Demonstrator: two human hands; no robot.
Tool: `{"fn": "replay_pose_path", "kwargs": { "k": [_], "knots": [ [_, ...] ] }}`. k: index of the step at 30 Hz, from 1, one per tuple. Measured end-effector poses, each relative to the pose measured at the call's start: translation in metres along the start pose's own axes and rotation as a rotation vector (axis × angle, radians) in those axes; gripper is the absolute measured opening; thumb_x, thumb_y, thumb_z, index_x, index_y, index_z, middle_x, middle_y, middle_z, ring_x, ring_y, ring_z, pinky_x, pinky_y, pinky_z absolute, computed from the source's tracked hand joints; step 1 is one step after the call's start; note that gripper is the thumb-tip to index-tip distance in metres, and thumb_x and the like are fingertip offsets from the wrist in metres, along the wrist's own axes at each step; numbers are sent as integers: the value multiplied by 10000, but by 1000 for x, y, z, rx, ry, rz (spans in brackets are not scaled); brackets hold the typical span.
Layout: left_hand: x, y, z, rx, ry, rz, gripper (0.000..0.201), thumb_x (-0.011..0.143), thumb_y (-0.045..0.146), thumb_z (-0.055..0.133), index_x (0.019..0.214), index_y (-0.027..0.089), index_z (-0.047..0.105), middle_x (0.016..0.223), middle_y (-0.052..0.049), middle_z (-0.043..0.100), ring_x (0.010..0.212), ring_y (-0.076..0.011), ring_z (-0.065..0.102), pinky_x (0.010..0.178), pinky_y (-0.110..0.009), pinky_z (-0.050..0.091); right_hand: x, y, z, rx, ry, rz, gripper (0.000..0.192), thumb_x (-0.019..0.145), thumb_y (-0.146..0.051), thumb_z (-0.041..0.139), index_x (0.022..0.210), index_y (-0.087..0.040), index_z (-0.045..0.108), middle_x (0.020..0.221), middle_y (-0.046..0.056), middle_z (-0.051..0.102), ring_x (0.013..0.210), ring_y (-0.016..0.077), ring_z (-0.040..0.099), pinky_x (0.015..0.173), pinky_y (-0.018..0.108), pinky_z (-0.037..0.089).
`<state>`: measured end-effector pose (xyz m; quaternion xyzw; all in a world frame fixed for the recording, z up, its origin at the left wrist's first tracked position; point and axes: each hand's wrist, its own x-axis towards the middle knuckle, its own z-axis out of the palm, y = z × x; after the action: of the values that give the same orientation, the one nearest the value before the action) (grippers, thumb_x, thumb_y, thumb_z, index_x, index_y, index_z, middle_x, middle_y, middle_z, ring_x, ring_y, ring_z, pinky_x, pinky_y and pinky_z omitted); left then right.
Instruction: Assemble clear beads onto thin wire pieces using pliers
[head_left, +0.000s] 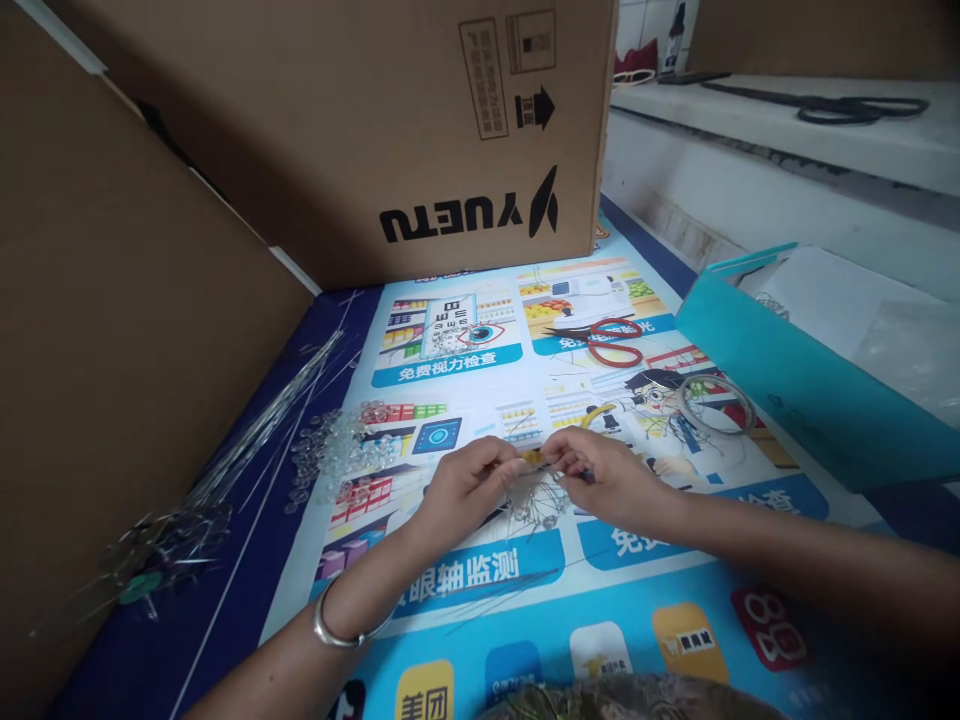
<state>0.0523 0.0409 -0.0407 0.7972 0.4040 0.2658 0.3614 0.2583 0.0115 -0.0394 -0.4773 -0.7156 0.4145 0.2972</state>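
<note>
My left hand (466, 482) and my right hand (606, 477) meet over the middle of a printed poster mat (525, 590). Both pinch a small yellowish piece (534, 457) between their fingertips. A thin wire seems to run from it, but it is too fine to follow. Under the hands lies a small tangle of thin wire pins (534, 508). A silver bangle (339, 628) sits on my left wrist. A heap of clear glass beads (337, 448) lies on the mat to the left of my left hand.
A large brown carton (360, 130) stands at the back and another cardboard wall (112, 330) at the left. Long wires (262, 430) lie along the left. Red-handled scissors (611, 340), a roll of clear tape (716, 402) and a teal box (795, 390) lie to the right. Black scissors (840, 105) rest on a white ledge.
</note>
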Motion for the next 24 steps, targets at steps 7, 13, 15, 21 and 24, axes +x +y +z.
{"fn": "replay_pose_path", "kwargs": {
  "k": [7, 13, 15, 21, 24],
  "knots": [
    [1, 1, -6, -94, 69, -34, 172, 873, 277, 436, 827, 161, 555, 887, -41, 613, 780, -135, 543, 705, -264, 415, 3, 5, -39, -620, 34, -234, 328, 763, -237, 537, 1088, -192, 537, 1093, 102, 556, 1063, 253, 448, 904, 440, 350],
    [2, -5, -7, -135, 103, -107, 204, 879, 308, 424, 861, 161, 565, 779, -19, 588, 701, -123, 513, 653, -252, 403, 2, 26, -56, -937, -78, -228, 503, 766, -420, 549, 1206, -186, 483, 1229, 146, 468, 1143, 320, 374, 909, 491, 312],
    [2, -6, -6, -137, 114, -118, 207, 879, 314, 424, 853, 161, 561, 756, -16, 575, 684, -121, 506, 638, -250, 402, 2, 28, -54, -978, -81, -244, 466, 794, -391, 521, 1215, -196, 475, 1209, 141, 483, 1114, 309, 403, 896, 476, 319],
    [3, -5, -5, -146, 155, -101, 202, 878, 314, 421, 809, 164, 537, 731, -9, 552, 679, -120, 502, 631, -246, 405, 3, 23, -47, -1088, -54, -255, 346, 789, -332, 505, 1088, -166, 555, 1010, 152, 561, 966, 303, 480, 829, 456, 337],
    [3, -5, -4, -139, 145, -96, 198, 878, 315, 422, 797, 166, 525, 735, -11, 559, 691, -123, 511, 640, -247, 405, 4, 25, -45, -1116, -55, -274, 277, 804, -287, 464, 989, -119, 583, 973, 169, 564, 917, 293, 488, 805, 435, 351]
  ]
}}
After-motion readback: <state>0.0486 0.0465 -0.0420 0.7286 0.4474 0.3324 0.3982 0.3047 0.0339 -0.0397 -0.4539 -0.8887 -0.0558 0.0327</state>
